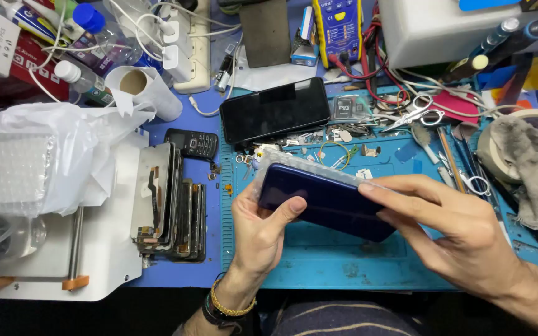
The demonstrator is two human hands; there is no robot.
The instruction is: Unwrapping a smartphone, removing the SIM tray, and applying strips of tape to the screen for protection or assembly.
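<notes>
both hands clasp a dark blue phone over the worktop: left hand at its nine o'clock end, right hand at three o'clock, each grip closed on it.

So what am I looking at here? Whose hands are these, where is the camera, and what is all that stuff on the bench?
There is no machine here: a person works with two bare hands, and the single picture comes from a camera worn on their head, looking down. The left hand and the right hand together hold a dark blue phone in a clear case, tilted above a blue work mat. On the mat behind it lies a second phone, black screen up, among small screws and parts. Scissors lie to the right, near a grey rag. Left of the mat stands a stack of phone screens, with a small keypad phone behind it and a white machine beside it. A yellow meter with red leads sits at the back.
</notes>
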